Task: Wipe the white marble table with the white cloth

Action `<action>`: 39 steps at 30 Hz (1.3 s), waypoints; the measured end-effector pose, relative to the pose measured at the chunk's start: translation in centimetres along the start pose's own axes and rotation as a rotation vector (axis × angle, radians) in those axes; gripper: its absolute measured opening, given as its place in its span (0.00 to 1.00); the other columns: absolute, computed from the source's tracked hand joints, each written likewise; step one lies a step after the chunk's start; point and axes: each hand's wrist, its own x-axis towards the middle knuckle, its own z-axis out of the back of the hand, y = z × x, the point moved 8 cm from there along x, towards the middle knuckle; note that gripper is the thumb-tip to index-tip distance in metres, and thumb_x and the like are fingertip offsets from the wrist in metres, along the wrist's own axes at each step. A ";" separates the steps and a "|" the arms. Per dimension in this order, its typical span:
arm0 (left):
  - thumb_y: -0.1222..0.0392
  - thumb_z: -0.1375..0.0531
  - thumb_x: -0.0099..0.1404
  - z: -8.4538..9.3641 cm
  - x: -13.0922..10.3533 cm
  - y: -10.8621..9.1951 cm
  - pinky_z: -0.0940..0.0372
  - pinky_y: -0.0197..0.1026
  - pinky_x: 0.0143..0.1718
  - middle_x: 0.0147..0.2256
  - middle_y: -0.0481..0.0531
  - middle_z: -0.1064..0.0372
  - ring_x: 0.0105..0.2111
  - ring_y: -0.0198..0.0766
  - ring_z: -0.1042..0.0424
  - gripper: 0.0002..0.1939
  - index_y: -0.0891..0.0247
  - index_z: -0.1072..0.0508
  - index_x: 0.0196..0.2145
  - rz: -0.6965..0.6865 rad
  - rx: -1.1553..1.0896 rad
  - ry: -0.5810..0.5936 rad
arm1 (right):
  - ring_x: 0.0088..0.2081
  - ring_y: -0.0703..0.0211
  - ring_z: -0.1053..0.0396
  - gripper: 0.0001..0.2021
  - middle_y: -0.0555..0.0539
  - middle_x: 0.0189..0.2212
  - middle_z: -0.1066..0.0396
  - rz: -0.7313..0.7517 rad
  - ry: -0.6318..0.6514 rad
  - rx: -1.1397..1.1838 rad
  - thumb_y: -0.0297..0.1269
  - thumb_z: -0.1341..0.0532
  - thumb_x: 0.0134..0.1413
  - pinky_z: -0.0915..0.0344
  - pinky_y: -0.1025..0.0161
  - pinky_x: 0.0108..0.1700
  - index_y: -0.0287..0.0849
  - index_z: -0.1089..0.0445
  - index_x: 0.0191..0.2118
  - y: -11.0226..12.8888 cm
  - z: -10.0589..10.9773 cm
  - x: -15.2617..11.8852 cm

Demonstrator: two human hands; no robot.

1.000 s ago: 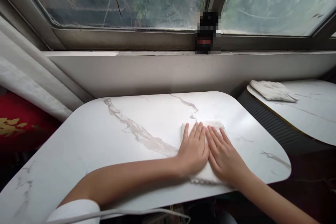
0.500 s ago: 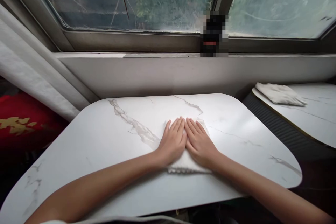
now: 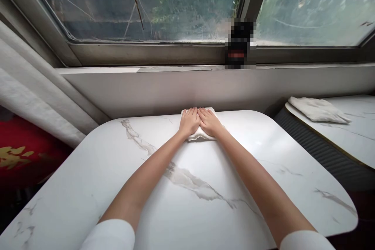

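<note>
A folded white cloth [image 3: 201, 135] lies at the far edge of the white marble-patterned table [image 3: 187, 218], close to the wall. My left hand [image 3: 190, 122] rests flat on its left part, fingers straight and pointing away from me. Beside it my right hand [image 3: 209, 122] presses flat on the cloth too, and the two hands touch along their inner edges. Both arms are stretched far forward over the tabletop. Most of the cloth is hidden beneath my palms.
Behind the table runs a low wall [image 3: 146, 90] under a framed window [image 3: 164, 4]. A pixelated dark object [image 3: 240, 43] stands on the sill. To the right, a second white cloth [image 3: 319, 110] lies on another table [image 3: 359, 140]. A white curtain [image 3: 35, 82] and red fabric [image 3: 32, 144] are at left.
Both hands have slid the cloth away from me, from the middle of the table to its far edge. My arms are now straighter, and white sleeves show at both.
</note>
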 end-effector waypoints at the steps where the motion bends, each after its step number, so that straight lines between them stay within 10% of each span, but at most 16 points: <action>1: 0.62 0.62 0.69 0.0 0.0 0.0 0.62 0.48 0.62 0.61 0.58 0.47 0.61 0.41 0.50 0.26 0.75 0.45 0.60 -0.006 0.004 -0.001 | 0.64 0.53 0.56 0.26 0.38 0.63 0.52 0.001 -0.008 0.005 0.34 0.59 0.62 0.61 0.55 0.63 0.28 0.51 0.63 0.0 0.1 -0.1; 10: 0.61 0.62 0.69 0.8 -3.8 -1.1 0.62 0.49 0.63 0.62 0.59 0.50 0.62 0.41 0.53 0.26 0.75 0.46 0.61 0.000 0.010 0.007 | 0.64 0.54 0.56 0.26 0.38 0.63 0.51 0.037 -0.026 0.012 0.35 0.58 0.62 0.60 0.53 0.63 0.29 0.49 0.63 1.9 1.0 -3.7; 27: 0.62 0.58 0.70 6.1 -27.1 -7.8 0.62 0.54 0.63 0.65 0.60 0.62 0.64 0.45 0.61 0.29 0.69 0.63 0.65 -0.260 -0.021 0.144 | 0.65 0.42 0.63 0.33 0.36 0.65 0.59 0.275 -0.070 -0.002 0.32 0.52 0.57 0.53 0.41 0.62 0.28 0.64 0.66 15.3 5.2 -24.7; 33: 0.65 0.59 0.68 5.8 -25.7 -5.0 0.61 0.53 0.63 0.64 0.59 0.59 0.64 0.43 0.60 0.28 0.70 0.59 0.65 -0.223 0.013 0.148 | 0.65 0.43 0.64 0.32 0.37 0.65 0.60 0.253 -0.025 0.048 0.35 0.52 0.58 0.57 0.41 0.63 0.28 0.59 0.65 16.1 4.1 -21.7; 39: 0.61 0.63 0.69 4.6 -16.3 2.0 0.61 0.51 0.62 0.62 0.60 0.51 0.63 0.41 0.55 0.26 0.73 0.47 0.61 -0.040 0.035 0.090 | 0.65 0.47 0.59 0.30 0.34 0.63 0.54 0.207 0.002 0.130 0.38 0.56 0.60 0.63 0.47 0.64 0.24 0.53 0.63 13.7 1.7 -10.6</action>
